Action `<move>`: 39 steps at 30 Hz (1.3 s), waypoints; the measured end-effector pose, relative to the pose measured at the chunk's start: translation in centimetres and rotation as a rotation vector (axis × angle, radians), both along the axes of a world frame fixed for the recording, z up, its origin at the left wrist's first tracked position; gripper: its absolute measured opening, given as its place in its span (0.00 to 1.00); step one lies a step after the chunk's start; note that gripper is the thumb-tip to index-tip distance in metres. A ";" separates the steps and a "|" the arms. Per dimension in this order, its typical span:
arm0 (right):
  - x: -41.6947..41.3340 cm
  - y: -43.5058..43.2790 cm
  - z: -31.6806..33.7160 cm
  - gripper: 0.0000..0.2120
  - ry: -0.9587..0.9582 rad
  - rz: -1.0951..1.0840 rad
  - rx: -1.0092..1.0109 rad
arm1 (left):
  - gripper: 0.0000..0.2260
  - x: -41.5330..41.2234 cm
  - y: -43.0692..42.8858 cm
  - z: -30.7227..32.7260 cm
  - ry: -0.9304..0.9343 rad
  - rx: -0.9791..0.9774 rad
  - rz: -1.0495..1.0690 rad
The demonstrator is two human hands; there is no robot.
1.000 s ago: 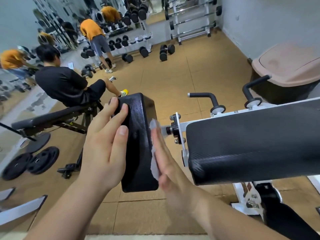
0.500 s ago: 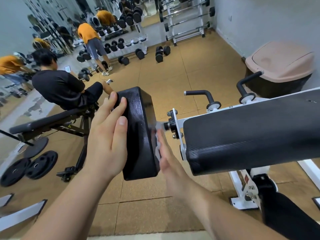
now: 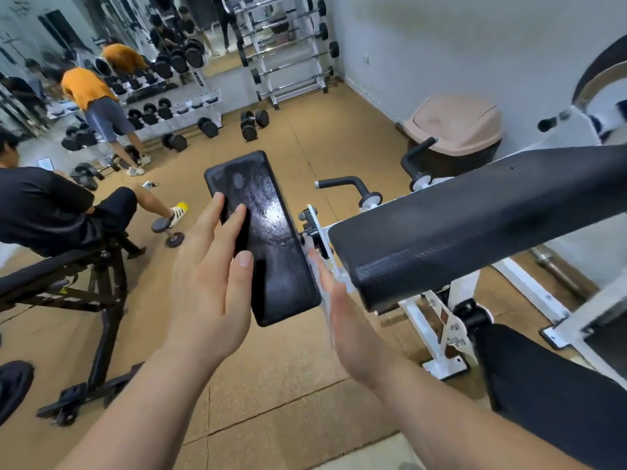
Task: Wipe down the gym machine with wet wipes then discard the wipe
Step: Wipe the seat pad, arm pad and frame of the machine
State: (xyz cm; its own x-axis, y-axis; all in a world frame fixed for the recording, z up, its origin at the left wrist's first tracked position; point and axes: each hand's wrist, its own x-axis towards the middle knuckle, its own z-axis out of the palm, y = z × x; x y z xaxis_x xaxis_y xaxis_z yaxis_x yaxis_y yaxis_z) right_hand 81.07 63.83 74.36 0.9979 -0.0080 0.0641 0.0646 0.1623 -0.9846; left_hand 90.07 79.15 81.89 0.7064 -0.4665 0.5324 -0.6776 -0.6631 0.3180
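The wet wipe (image 3: 323, 290) is hard for us to make out. It shows only as a pale, blurred strip along the fingers of the right hand (image 3: 353, 330), just right of the small black pad (image 3: 271, 245). We cannot tell whether it touches the pad's edge. The bolted bracket (image 3: 314, 228) at the pad's right side is partly hidden behind it, and the long black pad (image 3: 475, 225) farther right runs out of the picture.

The right hand is flat, fingers straight and together, with the wipe lying against their inner side. The left hand (image 3: 210, 283) is loosely spread, its straight fingers and thumb lying on the small pad's face, which shines wet.

Beyond the pad to the right stands a bin with a pink lid (image 3: 454, 127). We find the reddish sticker (image 3: 442, 315) on the white frame, below and right of the pad, too small to read.
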 end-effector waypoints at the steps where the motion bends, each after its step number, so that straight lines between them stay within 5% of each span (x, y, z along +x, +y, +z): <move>1: 0.4 0.3 1.0 0.41 -0.003 -0.042 0.024 | 0.24 0.1 0.4 -0.2 -0.001 0.003 -0.041; 5: 0.1 3.3 3.6 0.48 -0.060 -0.297 0.025 | 0.24 0.5 2.8 -0.9 -0.028 0.037 -0.230; 9: -2.1 7.7 2.5 0.29 -0.064 -0.657 0.004 | 0.24 1.0 5.9 -2.2 -0.007 0.090 -0.395; 12: -2.8 10.3 1.6 0.28 -0.018 -0.772 0.113 | 0.24 1.1 7.4 -2.8 -0.010 0.150 -0.503; 15: -3.5 12.5 1.8 0.28 0.021 -0.866 0.009 | 0.24 1.3 7.7 -2.6 -0.014 0.219 -0.560; 21: -3.7 14.4 -0.2 0.30 -0.017 -0.960 -0.098 | 0.25 1.8 7.6 -1.3 -0.092 0.278 -0.569; 27: -3.0 15.9 -3.7 0.31 -0.072 -0.923 0.167 | 0.26 1.1 7.1 -1.2 -0.222 0.458 -0.542; 31: -1.4 17.6 -3.9 0.42 -0.229 -0.908 0.259 | 0.28 1.3 6.8 -1.2 -0.241 0.602 -0.565; 39: 5.2 18.6 -2.1 0.48 -0.429 -1.043 0.367 | 0.32 4.7 8.0 -0.8 -0.310 0.616 -0.726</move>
State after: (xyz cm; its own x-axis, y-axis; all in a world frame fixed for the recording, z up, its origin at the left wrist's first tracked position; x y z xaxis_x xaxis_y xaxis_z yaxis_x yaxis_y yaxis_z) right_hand 86.31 82.47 72.30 0.3959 -0.8924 0.2165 0.6466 0.1035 -0.7557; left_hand 94.77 87.19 81.09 0.0117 -0.9862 0.1652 -0.9786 -0.0453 -0.2007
